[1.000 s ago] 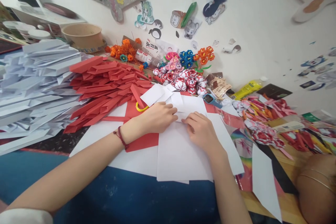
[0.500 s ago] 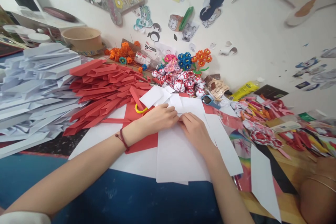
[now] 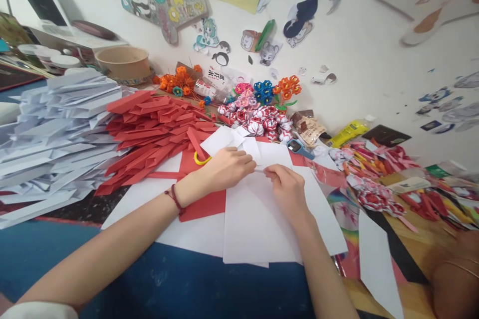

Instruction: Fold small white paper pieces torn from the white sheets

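My left hand is closed, pinching a small strip of white paper above the stacked white sheets. On the strip's right end, the fingertips of my right hand are pinched together. Small white paper pieces lie just behind my left hand. Beside its wrist a red sheet shows, with a yellow ring-shaped handle above it. The fold in the strip is too small to make out.
Piles of folded white strips and red strips stand at the left. Paper flowers and a blue watch lie behind the sheets. Another person's blurred arm is at the lower right.
My right hand has moved slightly right, away from my left hand, and more of the white strip shows between them. The view has shifted a little.
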